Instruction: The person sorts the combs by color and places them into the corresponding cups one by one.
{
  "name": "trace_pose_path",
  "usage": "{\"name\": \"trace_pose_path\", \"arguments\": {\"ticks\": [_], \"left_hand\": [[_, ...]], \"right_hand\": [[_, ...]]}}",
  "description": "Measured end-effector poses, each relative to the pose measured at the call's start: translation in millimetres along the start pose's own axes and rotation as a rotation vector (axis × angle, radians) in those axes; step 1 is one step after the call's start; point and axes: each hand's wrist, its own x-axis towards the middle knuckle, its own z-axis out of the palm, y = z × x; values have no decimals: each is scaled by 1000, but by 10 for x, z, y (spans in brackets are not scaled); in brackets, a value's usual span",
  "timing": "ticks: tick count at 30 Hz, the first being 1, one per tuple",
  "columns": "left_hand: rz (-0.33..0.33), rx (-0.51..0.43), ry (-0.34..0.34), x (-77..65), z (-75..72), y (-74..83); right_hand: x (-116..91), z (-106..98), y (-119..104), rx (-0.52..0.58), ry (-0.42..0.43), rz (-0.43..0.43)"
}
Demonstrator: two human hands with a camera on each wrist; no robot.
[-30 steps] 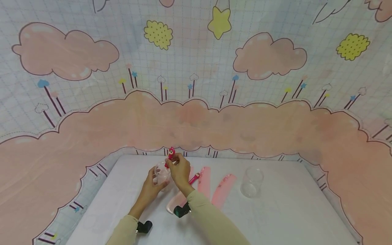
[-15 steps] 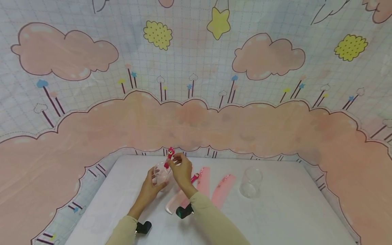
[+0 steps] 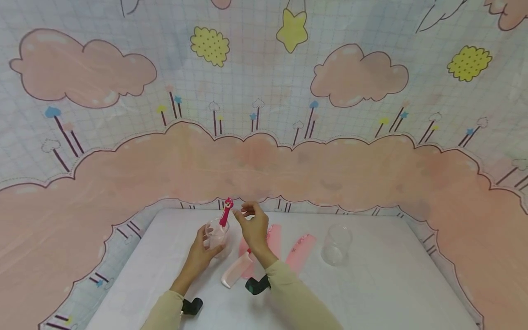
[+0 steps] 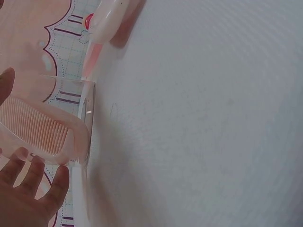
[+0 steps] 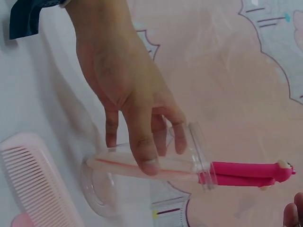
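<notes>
My left hand (image 3: 202, 252) grips a clear plastic cup (image 3: 212, 224) at the left of the table. Inside it leans a comb (image 3: 225, 215), its hot-pink handle with a cartoon-head tip sticking out above the rim. Through the cup wall, the comb's pale teeth (image 4: 38, 127) show in the left wrist view. The right wrist view has the comb's handle (image 5: 246, 172) past the rim, with thumb and fingers of my left hand (image 5: 137, 104) around the cup. Just right of the handle, my right hand (image 3: 253, 227) holds nothing, its fingers loosely bent.
A pale comb (image 3: 237, 271) lies in front of the right hand, its pink handle partly hidden by that hand. Two pink combs, one upright in view (image 3: 275, 233) and one slanting (image 3: 301, 252), lie farther right. A second clear cup (image 3: 337, 245) stands beyond them.
The right hand has let go of the comb's handle and drawn away to the right. The comb stays leaning in the cup, which the left hand keeps holding.
</notes>
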Motion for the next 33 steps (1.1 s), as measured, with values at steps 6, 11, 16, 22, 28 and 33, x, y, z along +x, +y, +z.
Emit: {"name": "trace_pose_path", "arguments": {"ticks": [6, 11, 16, 22, 28, 33], "left_hand": [[5, 9, -4, -4, 0, 10], [-7, 23, -3, -10, 0, 20], [-15, 46, 7, -15, 8, 28], [-35, 56, 12, -16, 16, 28], [-19, 65, 12, -18, 15, 13], [-29, 55, 4, -16, 12, 13]], "right_hand": [[-24, -162, 10, 28, -14, 9], [-58, -265, 107, 7, -15, 32], [-99, -343, 243, -24, -11, 63], [-160, -414, 354, -55, -7, 110], [-227, -465, 480, -87, -12, 176], [-264, -490, 602, -79, -32, 247]]}}
